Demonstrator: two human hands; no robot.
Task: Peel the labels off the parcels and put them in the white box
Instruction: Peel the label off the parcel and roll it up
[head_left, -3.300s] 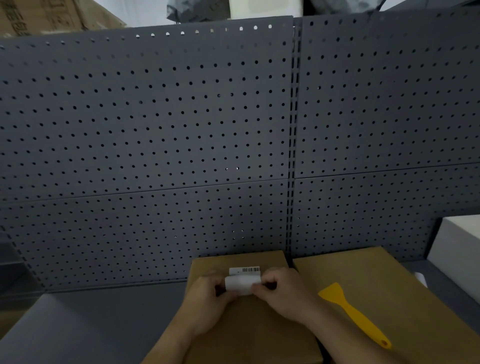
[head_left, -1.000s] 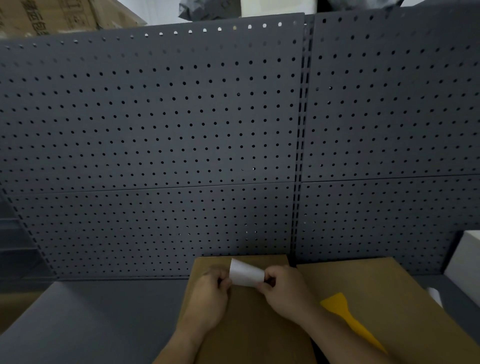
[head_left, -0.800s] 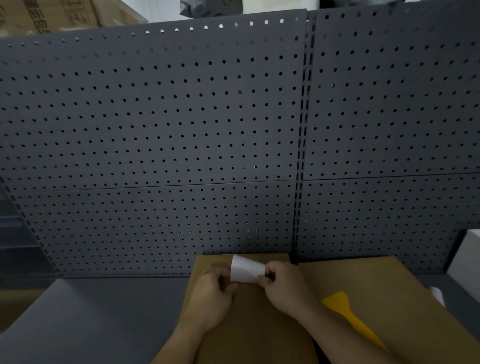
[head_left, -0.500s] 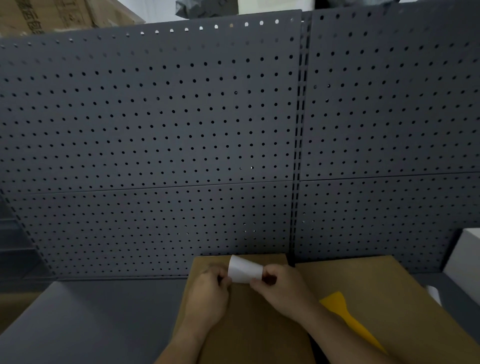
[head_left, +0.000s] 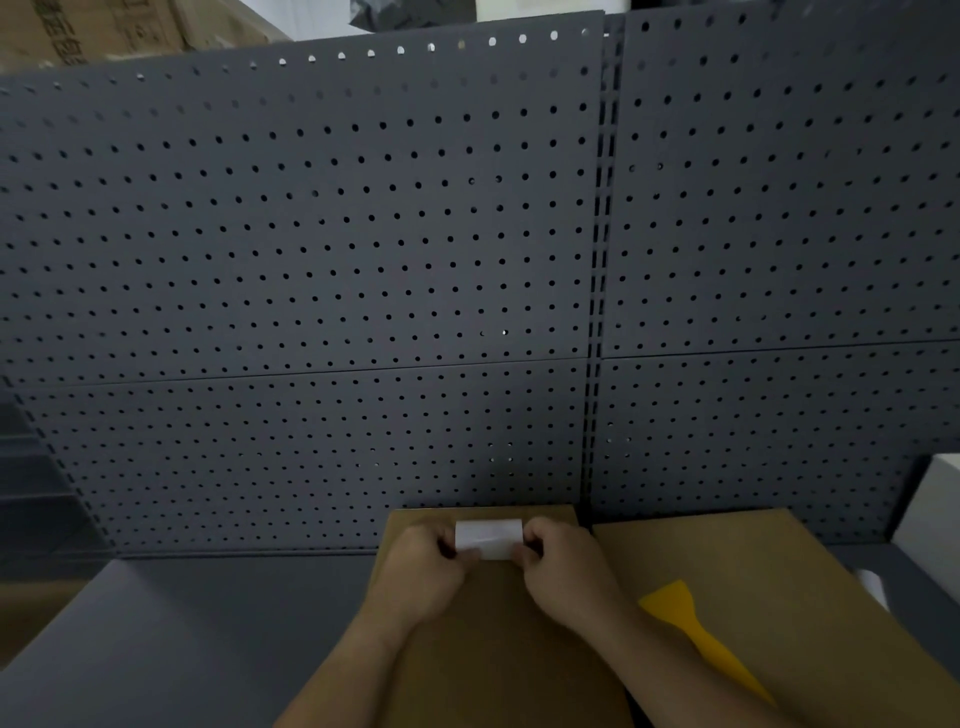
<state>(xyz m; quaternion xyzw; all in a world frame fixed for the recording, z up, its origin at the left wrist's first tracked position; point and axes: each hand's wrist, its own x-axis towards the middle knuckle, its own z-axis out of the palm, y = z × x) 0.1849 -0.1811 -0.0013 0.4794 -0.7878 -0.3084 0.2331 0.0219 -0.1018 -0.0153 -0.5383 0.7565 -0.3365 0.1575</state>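
A small white label (head_left: 488, 538) is pinched between my two hands, held flat and level just above the far end of a brown cardboard parcel (head_left: 498, 670). My left hand (head_left: 423, 569) grips its left edge and my right hand (head_left: 563, 566) grips its right edge. A second brown parcel (head_left: 789, 613) lies to the right, touching the first. The white box (head_left: 930, 514) stands at the far right edge, only partly in view.
A yellow plastic scraper (head_left: 696, 636) lies on the right parcel, blade toward the wall. A dark grey pegboard wall (head_left: 363, 260) rises right behind the parcels. Grey tabletop (head_left: 182, 649) extends to the left. Cardboard boxes (head_left: 104, 26) show above the wall.
The label, printed side up on the parcel 3.3 s ago, has come off. It stood curled and tilted between my fingers; now both hands hold it stretched flat and level.
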